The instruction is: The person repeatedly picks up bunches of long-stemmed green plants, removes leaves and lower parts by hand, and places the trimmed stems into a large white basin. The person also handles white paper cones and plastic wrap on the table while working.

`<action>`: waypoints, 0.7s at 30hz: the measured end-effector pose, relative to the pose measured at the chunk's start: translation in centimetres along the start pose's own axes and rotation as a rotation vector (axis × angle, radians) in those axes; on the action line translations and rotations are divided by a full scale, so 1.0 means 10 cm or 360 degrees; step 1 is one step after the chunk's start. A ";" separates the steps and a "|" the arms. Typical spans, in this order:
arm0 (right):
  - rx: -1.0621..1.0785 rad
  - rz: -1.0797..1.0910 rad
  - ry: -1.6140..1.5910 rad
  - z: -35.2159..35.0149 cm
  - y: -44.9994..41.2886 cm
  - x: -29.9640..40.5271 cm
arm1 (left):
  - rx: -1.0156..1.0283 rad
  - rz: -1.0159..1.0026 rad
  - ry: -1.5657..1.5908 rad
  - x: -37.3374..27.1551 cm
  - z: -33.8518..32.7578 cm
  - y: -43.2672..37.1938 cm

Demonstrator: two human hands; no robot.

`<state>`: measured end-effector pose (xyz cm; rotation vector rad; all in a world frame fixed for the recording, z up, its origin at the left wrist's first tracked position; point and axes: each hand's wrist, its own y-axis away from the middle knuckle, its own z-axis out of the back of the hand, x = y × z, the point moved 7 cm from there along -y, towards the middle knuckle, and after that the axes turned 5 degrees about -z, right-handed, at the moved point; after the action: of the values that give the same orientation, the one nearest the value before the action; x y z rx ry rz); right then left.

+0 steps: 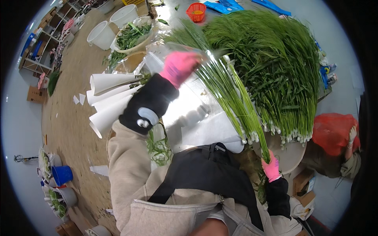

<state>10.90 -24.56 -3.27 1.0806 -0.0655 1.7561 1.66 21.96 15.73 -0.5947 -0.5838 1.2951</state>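
Observation:
My left hand [180,69], in a pink glove and blurred, is curled at the edge of a clear plastic sleeve [189,47] near the feathery tops of a green bunch. Low on the right, my right hand [271,166], also pink-gloved, grips the lower ends of long green stems [251,109]. Beside these, more stems with white-capped ends [227,103] lie slanting over the metal table [189,98]. A large pile of feathery green stems [274,65] covers the table's right side, with white caps towards me.
White paper-wrapped bundles [115,97] lie at the left, near a tub of cut leaves [133,37] and white buckets [101,35]. A red basket [196,12] and blue packaging [224,6] sit at the far edge. Another person's gloved hand [352,133] is at the right by a red bag [330,132].

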 end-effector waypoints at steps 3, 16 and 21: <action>-0.0011 0.0006 0.0021 0.02 0.01 0.03 | 0.0286 0.0147 0.0536 -0.33 -0.76 0.50; 0.0188 0.0057 0.0495 -0.12 0.49 0.12 | 0.0836 0.1850 0.0816 -0.50 -2.14 2.41; 0.0285 0.0014 0.0597 -0.19 0.58 0.04 | 0.0665 0.2053 0.0905 -0.25 -2.24 2.39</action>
<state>5.18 -26.06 -1.70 0.8584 0.3243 1.9728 0.05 21.82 -17.06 -0.9773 0.6881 2.2138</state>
